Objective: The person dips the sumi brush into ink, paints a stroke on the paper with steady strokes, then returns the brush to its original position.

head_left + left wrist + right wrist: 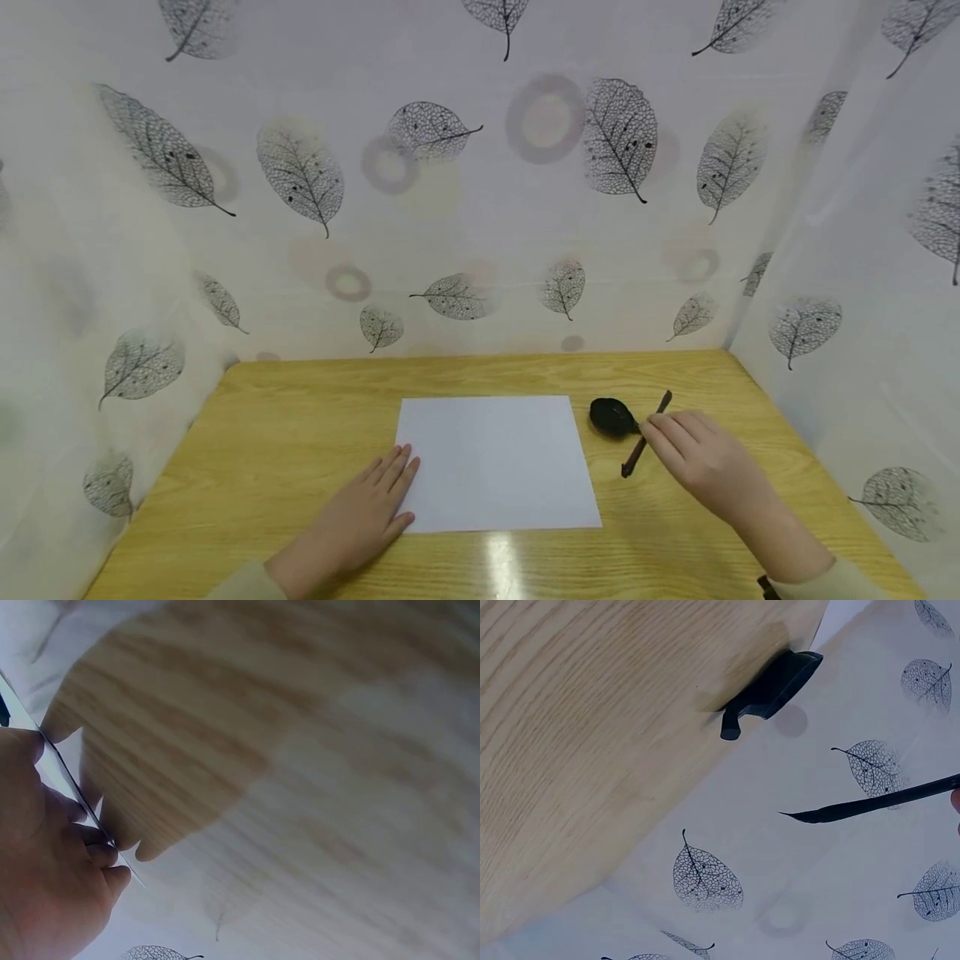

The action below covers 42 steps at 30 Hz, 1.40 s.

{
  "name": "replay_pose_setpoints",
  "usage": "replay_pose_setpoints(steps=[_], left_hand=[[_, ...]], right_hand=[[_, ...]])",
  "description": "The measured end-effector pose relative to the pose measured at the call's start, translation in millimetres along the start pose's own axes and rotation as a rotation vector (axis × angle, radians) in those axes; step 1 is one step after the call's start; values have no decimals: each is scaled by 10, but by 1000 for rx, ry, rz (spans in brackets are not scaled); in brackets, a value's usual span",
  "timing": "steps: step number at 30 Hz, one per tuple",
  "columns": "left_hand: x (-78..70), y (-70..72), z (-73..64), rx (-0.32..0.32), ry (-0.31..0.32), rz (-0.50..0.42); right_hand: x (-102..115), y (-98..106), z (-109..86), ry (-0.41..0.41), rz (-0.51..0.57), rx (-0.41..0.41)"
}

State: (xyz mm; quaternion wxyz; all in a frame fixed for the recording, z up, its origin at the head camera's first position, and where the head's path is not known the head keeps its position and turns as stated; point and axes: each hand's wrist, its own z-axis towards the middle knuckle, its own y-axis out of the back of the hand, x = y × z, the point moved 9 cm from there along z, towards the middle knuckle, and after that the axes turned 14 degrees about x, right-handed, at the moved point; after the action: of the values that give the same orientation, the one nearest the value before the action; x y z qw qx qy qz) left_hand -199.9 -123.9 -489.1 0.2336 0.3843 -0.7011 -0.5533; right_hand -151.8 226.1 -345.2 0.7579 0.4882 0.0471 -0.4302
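Observation:
A white sheet of paper (495, 462) lies on the wooden table. My left hand (356, 517) rests flat at its left edge, the fingertips on the paper; in the left wrist view the fingers (97, 855) touch the sheet's edge. Over the table right of the paper, my right hand (712, 467) pinches a thin dark brush (636, 457). Its tapered, slightly bent tip shows in the right wrist view, where the hand is mostly cut off. Beside the brush stands a small black dish (611, 417) with a short handle (731, 727); its contents cannot be made out.
The yellow wood-grain table (300, 433) reaches back to a pale curtain (450, 217) printed with leaves. More of this curtain encloses the left and right sides. A light reflection falls on the table in front of the paper.

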Motion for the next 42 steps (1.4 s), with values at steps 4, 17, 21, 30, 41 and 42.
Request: replay_pose_setpoints(steps=[4, 17, 21, 30, 41, 42], left_hand=[[-7, -19, 2, 8, 5, 4], [-38, -1, -27, -18, -9, 7], [-37, -10, -30, -18, -12, 11], [-45, -23, -42, -12, -16, 20], [-46, -19, -40, -7, -15, 13], [-47, -19, -41, -6, -14, 14]], right_hand=[[-60, 76, 45, -58, 4, -50], [-208, 112, 48, -256, 23, -220], [-272, 49, -15, -349, 37, -192], [-468, -80, -160, -599, 107, -87], [-673, -220, -374, -838, 271, -126], [-682, -237, -394, -854, 290, -136]])
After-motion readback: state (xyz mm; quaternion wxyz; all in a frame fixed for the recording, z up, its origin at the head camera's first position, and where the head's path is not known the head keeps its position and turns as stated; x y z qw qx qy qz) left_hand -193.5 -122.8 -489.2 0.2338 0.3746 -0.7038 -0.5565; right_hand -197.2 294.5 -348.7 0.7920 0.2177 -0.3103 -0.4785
